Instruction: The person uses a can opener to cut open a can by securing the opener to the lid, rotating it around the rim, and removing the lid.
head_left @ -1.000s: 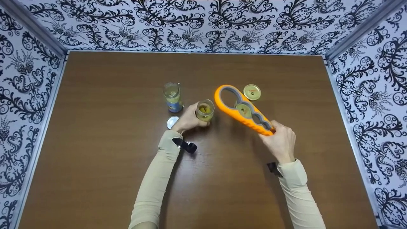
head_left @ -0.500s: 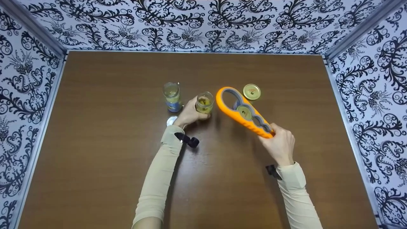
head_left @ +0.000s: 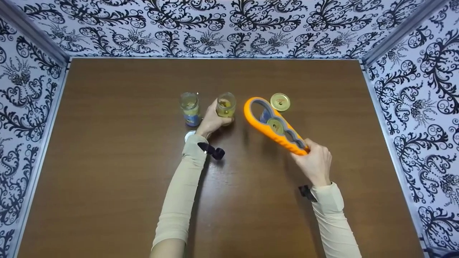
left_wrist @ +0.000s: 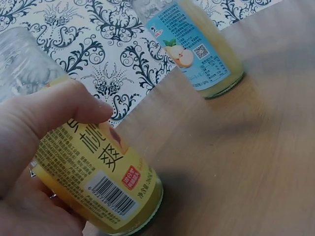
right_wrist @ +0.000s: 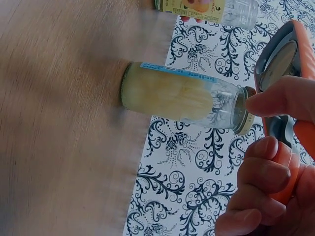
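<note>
My left hand (head_left: 210,121) grips an open glass bottle (head_left: 226,111) with a yellow label (left_wrist: 108,162); whether its base touches the table is unclear. In my right hand (head_left: 315,159) is an orange jar opener (head_left: 265,129) with a grey lining, held by its narrow end. A gold lid (head_left: 275,126) sits in the opener's middle hole. Behind the opener stands a bottle (right_wrist: 167,93) with a blue label and a gold cap (head_left: 280,102) on it. An open blue-labelled bottle (head_left: 190,109) stands left of my left hand.
A white disc, apparently a lid (head_left: 190,135), lies on the brown table (head_left: 118,161) beside my left wrist and is partly covered by it. Patterned panels (head_left: 215,28) border the table at the back and both sides.
My left hand has carried the yellow-labelled bottle farther back and slightly left, away from the opener. My right hand and the opener have hardly moved.
</note>
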The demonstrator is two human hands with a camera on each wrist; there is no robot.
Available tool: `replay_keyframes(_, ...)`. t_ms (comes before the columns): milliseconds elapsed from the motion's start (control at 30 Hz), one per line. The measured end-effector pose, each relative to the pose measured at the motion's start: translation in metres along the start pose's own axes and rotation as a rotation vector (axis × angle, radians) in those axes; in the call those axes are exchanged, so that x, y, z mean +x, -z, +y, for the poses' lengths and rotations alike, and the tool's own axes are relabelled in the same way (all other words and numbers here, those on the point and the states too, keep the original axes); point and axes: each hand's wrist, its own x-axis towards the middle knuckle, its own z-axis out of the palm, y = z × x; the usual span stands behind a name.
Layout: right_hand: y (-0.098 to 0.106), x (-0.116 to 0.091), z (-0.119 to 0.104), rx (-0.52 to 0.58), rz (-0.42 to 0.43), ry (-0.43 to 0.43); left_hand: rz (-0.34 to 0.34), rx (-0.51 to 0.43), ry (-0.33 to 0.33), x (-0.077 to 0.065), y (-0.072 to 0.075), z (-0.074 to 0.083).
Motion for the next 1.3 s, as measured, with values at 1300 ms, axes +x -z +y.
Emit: replay_keyframes(1300,-0.005,-0.008,0.006,0.025,0.007,-0.009,0.172,0.163,-0.139,-0.053,-0.007,-0.001)
